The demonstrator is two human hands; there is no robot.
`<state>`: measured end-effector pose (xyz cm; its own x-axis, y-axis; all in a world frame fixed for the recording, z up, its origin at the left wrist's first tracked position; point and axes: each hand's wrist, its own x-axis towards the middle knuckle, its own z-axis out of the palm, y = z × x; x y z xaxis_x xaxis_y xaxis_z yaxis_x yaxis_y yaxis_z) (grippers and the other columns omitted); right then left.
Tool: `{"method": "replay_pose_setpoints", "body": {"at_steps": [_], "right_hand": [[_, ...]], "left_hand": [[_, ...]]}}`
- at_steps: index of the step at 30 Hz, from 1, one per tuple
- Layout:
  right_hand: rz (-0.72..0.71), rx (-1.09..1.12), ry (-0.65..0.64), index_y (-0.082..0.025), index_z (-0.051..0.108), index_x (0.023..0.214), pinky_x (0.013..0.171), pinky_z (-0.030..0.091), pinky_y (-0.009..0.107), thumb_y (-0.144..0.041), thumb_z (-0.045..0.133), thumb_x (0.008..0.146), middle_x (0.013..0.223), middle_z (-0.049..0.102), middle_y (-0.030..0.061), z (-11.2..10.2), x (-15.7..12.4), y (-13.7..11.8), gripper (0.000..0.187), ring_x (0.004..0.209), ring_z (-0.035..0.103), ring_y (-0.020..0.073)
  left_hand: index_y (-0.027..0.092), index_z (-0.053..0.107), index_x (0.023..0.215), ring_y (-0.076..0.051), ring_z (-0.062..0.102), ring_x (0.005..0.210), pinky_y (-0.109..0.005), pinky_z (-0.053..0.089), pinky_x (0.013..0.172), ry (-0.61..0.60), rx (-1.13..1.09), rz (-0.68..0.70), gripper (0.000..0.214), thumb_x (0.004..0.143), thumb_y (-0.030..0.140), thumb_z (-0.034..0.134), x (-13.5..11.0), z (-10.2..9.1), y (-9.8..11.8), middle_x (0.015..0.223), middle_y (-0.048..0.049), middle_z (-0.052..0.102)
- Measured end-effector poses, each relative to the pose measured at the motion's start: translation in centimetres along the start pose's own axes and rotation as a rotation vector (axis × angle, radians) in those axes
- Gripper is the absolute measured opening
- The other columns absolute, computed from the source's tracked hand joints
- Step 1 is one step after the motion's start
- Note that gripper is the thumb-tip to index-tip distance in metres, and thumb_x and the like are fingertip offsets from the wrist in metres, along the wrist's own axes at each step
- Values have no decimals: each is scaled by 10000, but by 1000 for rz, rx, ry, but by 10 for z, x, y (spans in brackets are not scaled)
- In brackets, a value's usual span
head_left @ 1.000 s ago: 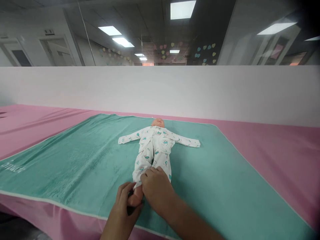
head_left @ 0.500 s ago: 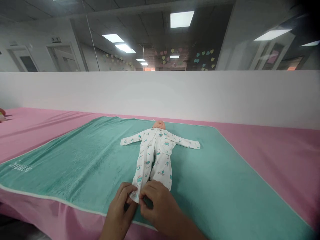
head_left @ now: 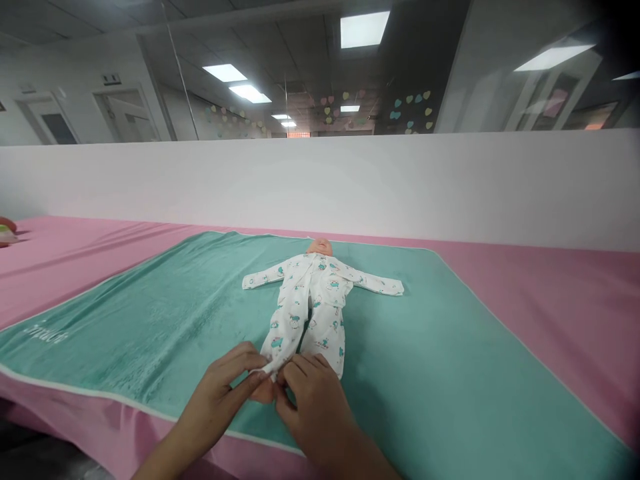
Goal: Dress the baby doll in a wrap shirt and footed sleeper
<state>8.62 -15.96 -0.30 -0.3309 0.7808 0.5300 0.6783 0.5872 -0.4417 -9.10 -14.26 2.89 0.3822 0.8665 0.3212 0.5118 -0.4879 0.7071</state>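
A baby doll (head_left: 320,247) lies on its back on a green blanket (head_left: 425,353), its head at the far end. It wears a white patterned romper (head_left: 293,313) with both sleeves stretched out sideways. At the near end, my left hand (head_left: 225,383) pinches the cuff of the left-hand trouser leg. My right hand (head_left: 313,400) has its fingers closed on the same cuff from the other side. Between my hands the doll's foot (head_left: 263,392) shows below the gathered cuff. The other leg's end is partly hidden behind my right hand.
Pink padding (head_left: 550,300) lies under and around the blanket. A low white wall (head_left: 320,180) runs along the back, with a mirror or glass panel (head_left: 310,67) above it. Part of another object (head_left: 7,232) shows at the far left edge.
The trouser cuff has moved up and bunched, so the doll's foot now shows. My left hand has turned and shifted slightly left and up, while my right hand stays close by.
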Motion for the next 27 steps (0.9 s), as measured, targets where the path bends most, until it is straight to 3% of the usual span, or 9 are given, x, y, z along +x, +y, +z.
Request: {"method": "replay_pose_setpoints", "body": {"at_steps": [4,6,10,15,18,21,23,27], "right_hand": [[34,55,64,-208,479,819,740,360,343,-187,599,756,867,567,16,4,-7,-3,137,828,503,201],[64,61,47,-216,484,935,768,362,360,-254,634,765,964,563,30,5,-9,-4,230,874,496,217],[45,24,-4,-220,480,834,729,352,343,-166,552,803,854,557,2,3,-11,-3,95,802,490,191],[-131,-71,108,-189,497,774,656,347,327,-127,482,764,734,540,13,11,-23,2,65,702,475,174],[-311,-175,213,-175,485,680,598,331,316,-101,442,773,632,522,9,16,-27,3,127,624,456,157],[-433,-93,177,-181,534,755,723,387,334,-109,438,818,705,581,1,3,-28,7,136,725,510,154],[-359,10,139,-189,554,874,805,398,336,-131,455,843,836,611,11,-14,-32,15,118,826,528,157],[47,55,168,-198,527,929,727,431,305,-124,477,854,905,585,35,-38,-49,39,117,841,529,167]], "left_hand": [[276,680,831,-156,568,757,-227,450,691,-88,-4,17,162,835,293,520,-7,-2,-1,799,-10,608],[278,678,837,-154,575,762,-225,457,698,-94,-11,-1,175,845,291,504,-12,3,-3,810,-9,614],[267,671,872,-153,581,767,-220,468,698,-84,48,38,196,862,278,476,-18,10,-5,816,-21,615],[251,629,943,-134,571,741,-202,456,658,-45,205,261,190,861,191,468,-26,7,-6,805,-18,604],[213,589,888,-120,548,718,-204,420,642,-201,259,310,148,871,157,452,-30,3,-6,763,-7,584],[183,531,744,-107,514,649,-211,375,599,-329,288,266,146,876,191,470,-30,0,-4,667,13,534],[177,509,709,-104,496,626,-216,352,576,-293,285,260,186,886,202,458,-26,-1,-2,643,17,510],[191,543,798,-121,502,705,-235,369,644,-157,247,281,145,897,180,437,-9,9,6,731,5,555]]}}
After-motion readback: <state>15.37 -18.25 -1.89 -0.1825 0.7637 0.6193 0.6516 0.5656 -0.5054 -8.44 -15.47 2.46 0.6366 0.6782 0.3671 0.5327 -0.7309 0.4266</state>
